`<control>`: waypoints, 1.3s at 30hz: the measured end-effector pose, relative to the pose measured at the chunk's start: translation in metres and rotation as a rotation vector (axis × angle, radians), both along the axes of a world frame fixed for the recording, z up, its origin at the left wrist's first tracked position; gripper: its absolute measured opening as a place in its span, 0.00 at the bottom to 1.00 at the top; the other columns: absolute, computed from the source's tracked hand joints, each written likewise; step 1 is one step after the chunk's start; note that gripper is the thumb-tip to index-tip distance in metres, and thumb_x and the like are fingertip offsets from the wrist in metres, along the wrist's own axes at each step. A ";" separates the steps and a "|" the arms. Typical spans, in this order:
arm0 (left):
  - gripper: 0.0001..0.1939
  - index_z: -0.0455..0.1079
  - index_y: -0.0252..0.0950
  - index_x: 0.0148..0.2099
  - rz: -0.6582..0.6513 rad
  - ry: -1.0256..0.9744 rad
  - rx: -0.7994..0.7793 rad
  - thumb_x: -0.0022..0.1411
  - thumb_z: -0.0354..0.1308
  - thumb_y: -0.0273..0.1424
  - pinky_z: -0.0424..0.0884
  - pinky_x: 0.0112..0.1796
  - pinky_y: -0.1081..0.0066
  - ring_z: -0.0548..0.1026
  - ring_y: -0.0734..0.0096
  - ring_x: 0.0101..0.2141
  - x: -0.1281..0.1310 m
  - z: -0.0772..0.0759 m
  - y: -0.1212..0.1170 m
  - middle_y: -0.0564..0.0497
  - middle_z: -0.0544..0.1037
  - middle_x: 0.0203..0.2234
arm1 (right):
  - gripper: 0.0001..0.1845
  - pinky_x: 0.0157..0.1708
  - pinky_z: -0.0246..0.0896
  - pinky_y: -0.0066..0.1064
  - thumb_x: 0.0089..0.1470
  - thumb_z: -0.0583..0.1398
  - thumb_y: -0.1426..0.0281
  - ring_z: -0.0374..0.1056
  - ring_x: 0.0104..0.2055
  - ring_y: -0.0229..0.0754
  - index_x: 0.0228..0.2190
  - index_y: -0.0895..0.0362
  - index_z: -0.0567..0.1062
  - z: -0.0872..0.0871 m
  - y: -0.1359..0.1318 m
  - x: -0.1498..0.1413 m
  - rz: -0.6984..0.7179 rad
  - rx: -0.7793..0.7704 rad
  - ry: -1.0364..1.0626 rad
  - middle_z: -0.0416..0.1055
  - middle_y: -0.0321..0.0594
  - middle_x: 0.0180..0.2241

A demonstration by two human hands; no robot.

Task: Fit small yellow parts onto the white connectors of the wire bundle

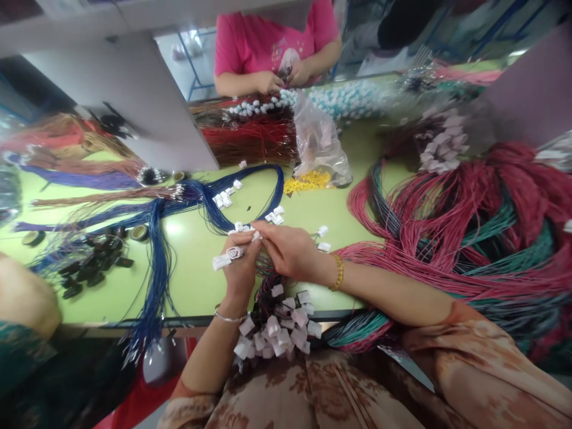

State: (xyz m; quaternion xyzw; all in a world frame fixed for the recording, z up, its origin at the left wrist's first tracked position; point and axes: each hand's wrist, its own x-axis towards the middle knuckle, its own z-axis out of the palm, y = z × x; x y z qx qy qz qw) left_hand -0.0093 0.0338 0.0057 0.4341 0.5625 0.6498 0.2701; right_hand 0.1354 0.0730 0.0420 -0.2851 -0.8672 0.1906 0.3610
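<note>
My left hand (240, 267) is closed around small white plastic connectors (227, 256) above the table's front edge. My right hand (290, 250) meets it, pinching a thin wire end against a connector at the fingertips. Below both hands hangs a bundle of dark and red wires ending in several white connectors (279, 328). Loose white connectors (274, 216) lie on the green table (196, 280) just beyond my hands.
A large mass of pink, red and teal wires (469, 232) fills the right side. Blue wire bundles (156, 238) and black parts (92, 265) lie left. A clear bag (319, 146) over yellow pieces (308, 180) stands behind. A person in a pink shirt (268, 42) works opposite; another person's arm (22, 298) is at left.
</note>
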 end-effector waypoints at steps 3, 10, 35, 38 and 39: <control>0.10 0.71 0.36 0.32 0.017 0.013 -0.022 0.56 0.68 0.33 0.74 0.41 0.66 0.77 0.70 0.33 -0.003 -0.003 0.002 0.53 0.78 0.30 | 0.25 0.40 0.68 0.31 0.64 0.53 0.74 0.75 0.43 0.42 0.61 0.58 0.68 -0.004 -0.003 -0.005 -0.013 -0.025 -0.071 0.79 0.48 0.48; 0.07 0.74 0.37 0.35 0.069 0.260 0.002 0.62 0.63 0.36 0.72 0.45 0.64 0.77 0.65 0.40 -0.010 0.013 0.001 0.50 0.78 0.33 | 0.13 0.45 0.64 0.35 0.60 0.55 0.75 0.73 0.41 0.45 0.39 0.59 0.80 -0.020 0.089 0.033 -0.264 -0.219 -0.146 0.80 0.45 0.41; 0.17 0.73 0.37 0.41 -0.107 -0.257 0.036 0.55 0.71 0.40 0.74 0.35 0.71 0.78 0.70 0.32 -0.008 0.012 -0.001 0.50 0.81 0.31 | 0.12 0.26 0.64 0.31 0.50 0.67 0.60 0.66 0.24 0.35 0.30 0.56 0.75 -0.023 0.106 0.047 -0.213 -0.696 0.542 0.72 0.35 0.26; 0.19 0.77 0.37 0.49 -0.165 -0.106 -0.001 0.59 0.68 0.41 0.74 0.40 0.67 0.78 0.66 0.37 -0.010 0.007 -0.005 0.46 0.82 0.37 | 0.16 0.27 0.65 0.30 0.44 0.72 0.60 0.67 0.25 0.34 0.32 0.57 0.78 -0.006 0.084 0.036 -0.042 -0.884 0.592 0.73 0.36 0.27; 0.20 0.77 0.37 0.52 -0.176 -0.059 -0.008 0.61 0.67 0.42 0.74 0.41 0.66 0.78 0.66 0.37 -0.011 0.006 -0.005 0.46 0.81 0.38 | 0.17 0.26 0.65 0.30 0.44 0.72 0.61 0.66 0.24 0.34 0.33 0.58 0.78 -0.002 0.078 0.034 0.005 -0.914 0.589 0.73 0.35 0.26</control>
